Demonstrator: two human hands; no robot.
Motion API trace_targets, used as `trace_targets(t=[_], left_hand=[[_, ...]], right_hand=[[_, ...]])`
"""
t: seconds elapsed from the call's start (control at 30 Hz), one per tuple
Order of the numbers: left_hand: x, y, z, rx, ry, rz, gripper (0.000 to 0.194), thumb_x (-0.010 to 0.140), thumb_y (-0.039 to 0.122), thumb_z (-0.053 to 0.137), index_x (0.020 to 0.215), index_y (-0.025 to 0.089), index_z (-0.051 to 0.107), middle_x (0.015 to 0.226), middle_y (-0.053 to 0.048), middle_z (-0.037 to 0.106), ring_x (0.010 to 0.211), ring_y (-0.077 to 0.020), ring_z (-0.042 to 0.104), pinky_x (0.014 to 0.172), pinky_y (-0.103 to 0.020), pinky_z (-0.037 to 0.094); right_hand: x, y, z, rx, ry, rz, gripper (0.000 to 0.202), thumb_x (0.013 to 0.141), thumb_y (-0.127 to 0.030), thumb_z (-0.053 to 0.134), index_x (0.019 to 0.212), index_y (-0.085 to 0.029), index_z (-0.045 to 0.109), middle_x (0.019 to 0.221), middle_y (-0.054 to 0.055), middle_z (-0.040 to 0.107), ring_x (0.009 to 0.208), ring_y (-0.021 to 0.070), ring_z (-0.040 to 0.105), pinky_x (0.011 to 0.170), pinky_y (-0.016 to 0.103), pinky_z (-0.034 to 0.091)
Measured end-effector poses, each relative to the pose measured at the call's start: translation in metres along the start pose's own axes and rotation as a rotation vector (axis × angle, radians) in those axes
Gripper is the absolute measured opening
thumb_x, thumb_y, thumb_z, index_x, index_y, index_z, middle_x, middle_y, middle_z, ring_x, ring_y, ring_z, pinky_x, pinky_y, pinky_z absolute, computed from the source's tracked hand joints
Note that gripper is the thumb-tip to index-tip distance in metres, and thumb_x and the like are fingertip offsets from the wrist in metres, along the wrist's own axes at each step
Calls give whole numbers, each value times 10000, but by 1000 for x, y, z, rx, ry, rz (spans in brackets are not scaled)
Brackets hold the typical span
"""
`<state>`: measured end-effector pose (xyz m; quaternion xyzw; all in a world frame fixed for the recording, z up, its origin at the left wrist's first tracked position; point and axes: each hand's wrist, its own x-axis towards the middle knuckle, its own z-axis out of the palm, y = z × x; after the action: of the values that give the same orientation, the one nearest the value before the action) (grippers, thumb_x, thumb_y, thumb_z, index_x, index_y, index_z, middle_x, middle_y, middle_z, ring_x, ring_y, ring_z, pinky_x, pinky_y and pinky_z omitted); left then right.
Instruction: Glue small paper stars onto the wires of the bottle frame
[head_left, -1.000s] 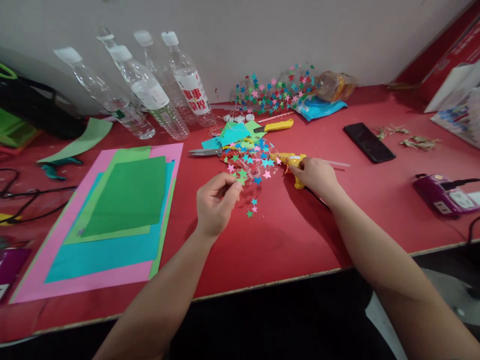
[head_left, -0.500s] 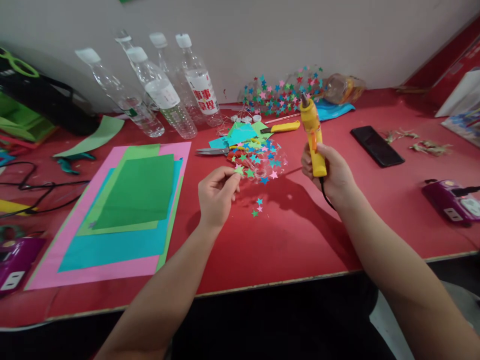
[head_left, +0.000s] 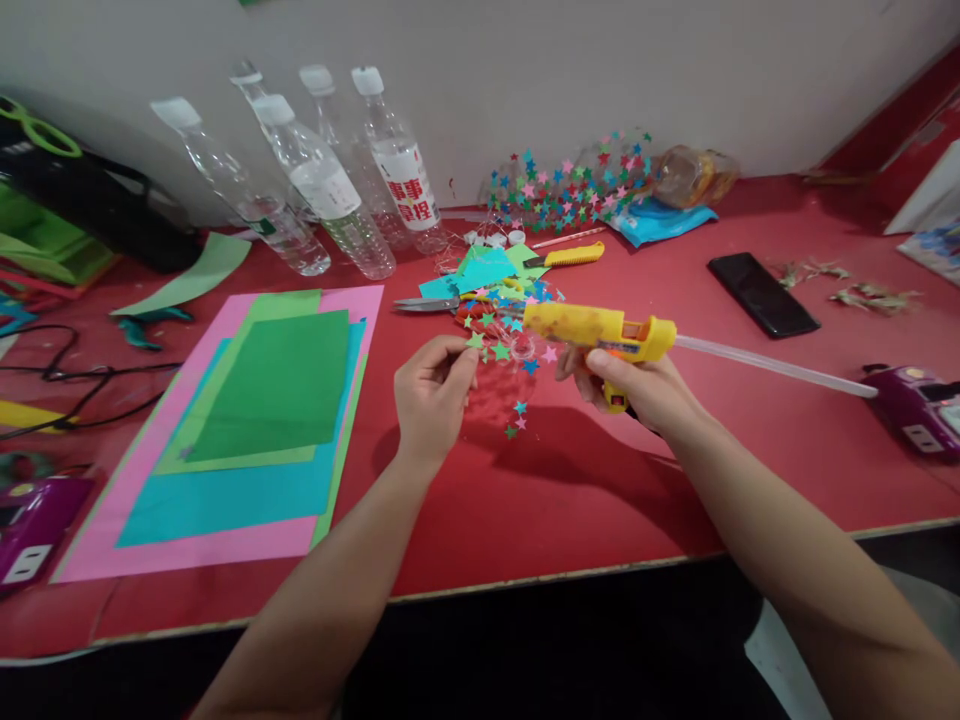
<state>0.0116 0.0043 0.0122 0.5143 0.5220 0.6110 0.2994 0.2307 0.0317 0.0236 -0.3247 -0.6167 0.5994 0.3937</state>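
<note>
My right hand [head_left: 630, 385] is wrapped around a yellow hot glue gun [head_left: 577, 325], its nozzle turned left. A long clear glue stick [head_left: 772, 367] juts from its back end. Thumb and fingers of my left hand [head_left: 435, 390] are pinched on a light green star [head_left: 474, 341] at the edge of a clear piece covered with colored stars [head_left: 500, 351]. The glue gun partly covers that piece and hides its far side. A few loose-looking stars [head_left: 520, 408] show just below it. Scissors [head_left: 427, 304] lie behind my left hand.
Colored paper sheets [head_left: 277, 385] are stacked at the left. Clear bottles [head_left: 405, 170] stand along the wall, near a star-covered clear object [head_left: 562, 195]. A yellow utility knife [head_left: 574, 255], paper scraps [head_left: 484, 268], a black phone [head_left: 761, 292] and a purple power strip [head_left: 919, 405] lie on the red table [head_left: 525, 530].
My right hand has turned the glue gun from pointing up to pointing left, bringing its nozzle down near the starred piece. The glue stick now shows. My left hand stays nearly still.
</note>
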Motion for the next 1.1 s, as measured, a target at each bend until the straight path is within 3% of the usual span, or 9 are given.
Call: trace_targets(t=[0.07,0.17,0.8,1.1], left_hand=[[-1,0,0,13,-2,6,124,792,205,610,673,170,607,482,63,500,365,-42,409,346,-157,311],[-2,1,1,17,-7,18,127,795,204,607,672,172,601,483,66,492,367,-42,407,351,-156,314],[-4,6,5,48,-29,29,127,788,182,586,662,177,594,492,63,486,407,-51,406,399,-179,321],[-5,5,3,51,-28,23,124,795,186,592,671,181,598,501,60,483,422,-56,410,418,-187,329]], right_hand=[[-2,0,3,-39,5,15,309,817,-498,658,841,-190,669,736,4,631,629,107,549,564,229,450],[-4,0,7,-55,28,24,297,800,-487,677,759,-195,642,742,-4,618,683,110,563,668,246,487],[-2,-1,11,-160,-7,-2,342,818,-462,653,638,-201,523,596,-35,472,570,84,443,540,202,429],[-2,0,12,-134,0,14,341,813,-447,653,629,-203,503,583,-41,446,602,96,466,568,217,430]])
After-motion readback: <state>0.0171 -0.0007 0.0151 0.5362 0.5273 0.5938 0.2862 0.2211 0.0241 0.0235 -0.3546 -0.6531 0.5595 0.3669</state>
